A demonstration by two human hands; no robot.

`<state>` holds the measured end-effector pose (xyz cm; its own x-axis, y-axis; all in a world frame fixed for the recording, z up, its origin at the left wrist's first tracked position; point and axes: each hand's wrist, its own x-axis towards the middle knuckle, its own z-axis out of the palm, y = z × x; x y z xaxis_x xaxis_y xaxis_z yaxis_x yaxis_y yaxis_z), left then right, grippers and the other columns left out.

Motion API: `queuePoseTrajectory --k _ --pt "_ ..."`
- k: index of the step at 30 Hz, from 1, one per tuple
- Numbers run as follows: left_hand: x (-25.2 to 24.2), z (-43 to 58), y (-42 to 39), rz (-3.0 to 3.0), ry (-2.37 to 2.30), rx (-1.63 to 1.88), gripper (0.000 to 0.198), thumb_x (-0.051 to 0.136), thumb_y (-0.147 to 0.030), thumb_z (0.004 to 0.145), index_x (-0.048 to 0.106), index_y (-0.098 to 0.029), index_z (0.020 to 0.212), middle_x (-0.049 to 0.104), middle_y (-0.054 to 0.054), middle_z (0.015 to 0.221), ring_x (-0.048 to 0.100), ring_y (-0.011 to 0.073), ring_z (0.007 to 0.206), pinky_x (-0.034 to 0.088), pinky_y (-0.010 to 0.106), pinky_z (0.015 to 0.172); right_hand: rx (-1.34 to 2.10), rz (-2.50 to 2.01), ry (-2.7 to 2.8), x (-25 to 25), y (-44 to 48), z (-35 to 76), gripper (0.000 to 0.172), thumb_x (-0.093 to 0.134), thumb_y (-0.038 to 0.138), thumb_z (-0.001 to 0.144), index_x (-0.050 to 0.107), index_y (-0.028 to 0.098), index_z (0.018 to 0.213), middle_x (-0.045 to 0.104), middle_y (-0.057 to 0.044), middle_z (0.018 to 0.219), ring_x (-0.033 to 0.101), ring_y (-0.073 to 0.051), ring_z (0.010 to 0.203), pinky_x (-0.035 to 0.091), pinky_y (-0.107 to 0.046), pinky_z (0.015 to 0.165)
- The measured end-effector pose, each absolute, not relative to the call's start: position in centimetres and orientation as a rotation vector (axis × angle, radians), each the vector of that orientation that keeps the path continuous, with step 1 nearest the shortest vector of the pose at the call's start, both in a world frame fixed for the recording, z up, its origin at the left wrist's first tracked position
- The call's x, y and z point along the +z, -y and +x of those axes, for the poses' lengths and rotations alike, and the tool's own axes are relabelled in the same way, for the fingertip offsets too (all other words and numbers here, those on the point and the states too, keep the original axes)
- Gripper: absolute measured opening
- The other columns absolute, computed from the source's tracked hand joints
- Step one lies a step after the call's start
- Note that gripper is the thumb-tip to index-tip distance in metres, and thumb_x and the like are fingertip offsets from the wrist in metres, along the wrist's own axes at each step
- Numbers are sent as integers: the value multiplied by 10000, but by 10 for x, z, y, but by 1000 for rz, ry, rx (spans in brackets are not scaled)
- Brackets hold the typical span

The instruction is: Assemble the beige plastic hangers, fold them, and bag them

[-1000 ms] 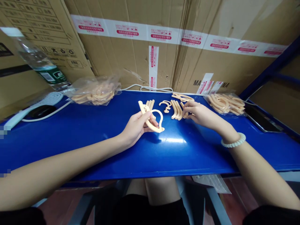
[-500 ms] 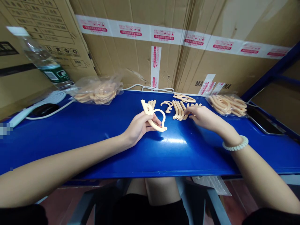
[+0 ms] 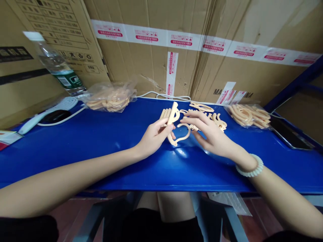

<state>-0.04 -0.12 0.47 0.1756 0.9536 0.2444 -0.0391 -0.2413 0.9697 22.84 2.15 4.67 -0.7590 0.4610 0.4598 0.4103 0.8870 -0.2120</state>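
My left hand (image 3: 154, 135) is closed on a beige plastic folding hanger (image 3: 173, 112), held above the blue table with its curved hook (image 3: 188, 132) pointing right. Close to that hook, my right hand (image 3: 210, 132) has its fingers apart and bent; I cannot tell whether a fingertip touches it. Behind the left hand lie several straight beige hanger arms (image 3: 165, 113) in a row. More curved beige pieces (image 3: 219, 121) lie behind the right hand, which partly hides them. A few long, thin pieces (image 3: 202, 107) are stacked farther back.
Clear bags of beige parts lie at the back left (image 3: 111, 101) and back right (image 3: 249, 115). A water bottle (image 3: 63, 72), a pale brush-like item (image 3: 47, 114) and a black oval object (image 3: 57, 117) are on the left. A phone (image 3: 290, 134) lies right. Cardboard boxes (image 3: 141, 64) stand behind.
My left hand has tilted the hanger more upright and moved slightly right. My right hand has left the row of curved pieces and come left, beside the hook, its fingers spreading.
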Motion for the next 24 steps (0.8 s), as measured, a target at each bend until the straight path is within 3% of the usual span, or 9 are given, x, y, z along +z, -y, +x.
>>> queuePoseTrajectory --k 3,6,13,16,18,21,24 --pt "6 0 3 1542 -923 1300 162 614 -313 921 669 -161 923 639 19 762 653 160 674 545 258 651 325 -609 2510 45 -14 222 502 482 109 966 487 263 1443 415 -129 1534 336 -277 1476 321 -544 1200" --pt "6 0 3 1611 -918 1308 161 607 -299 928 697 -166 923 618 24 836 650 147 688 546 251 662 574 -638 2436 44 -13 223 504 528 173 982 480 298 1467 382 -100 1588 308 -284 1498 393 -529 1159" --pt "4 -1 4 1701 -992 1335 157 623 -267 921 753 -181 934 628 49 945 626 144 783 530 223 695 995 -671 2077 42 -15 222 310 639 313 981 647 242 1282 652 -99 1341 581 -277 1291 452 -490 1121" --pt "-1 -2 1 1673 -1015 1332 195 626 -291 922 753 -184 1024 628 53 980 634 142 743 528 235 651 997 -770 1900 42 -17 221 241 702 369 940 646 218 1120 690 -89 1191 704 -243 1037 580 -407 937" --pt "-5 -3 -1 1683 -1057 1336 222 625 -299 926 748 -195 1079 635 51 969 638 152 745 516 243 634 1005 -815 1840 42 -19 222 285 729 399 917 591 232 1103 690 -54 1081 713 -179 798 608 -331 749" --pt "-7 -5 -2 1783 -1127 1349 250 609 -263 936 744 -211 1139 666 55 987 644 168 805 504 254 687 1055 -879 1886 40 -23 223 310 676 452 945 560 221 1116 676 -5 835 599 -119 559 522 -253 531" --pt "-5 -6 0 1940 -1152 1344 271 580 -217 946 734 -211 1169 700 69 1078 656 182 881 496 271 780 1137 -957 2004 39 -24 223 309 603 485 973 592 177 990 656 -7 679 528 -106 483 417 -223 439"
